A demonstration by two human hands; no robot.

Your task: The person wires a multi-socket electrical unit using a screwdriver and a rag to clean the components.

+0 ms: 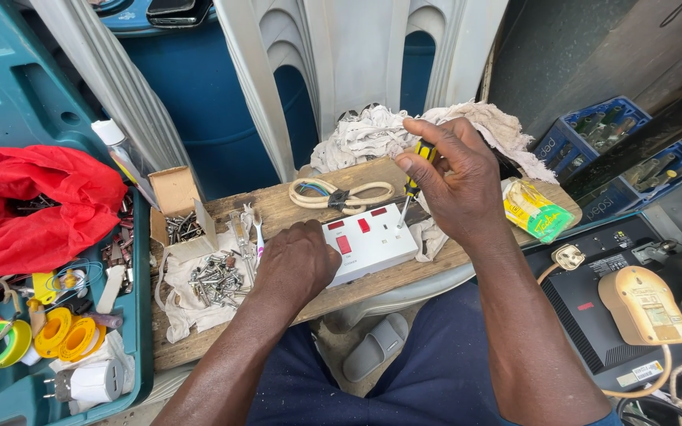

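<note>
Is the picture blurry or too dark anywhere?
Head view: bright, even daylight and sharp focus on the left hand, right hand and white switch plate; soft shadows only; top right corner falls dark; edges bend slightly from the wide lens.

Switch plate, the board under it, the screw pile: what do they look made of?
Switch plate: likely moulded plastic, glossy white with red rockers, steadied by the left hand. Board: bare wood, grain showing, unfinished. Screw pile: metal, grey with shiny glints. Screwdriver in the right hand: yellow-black handle, probably plastic.
</note>
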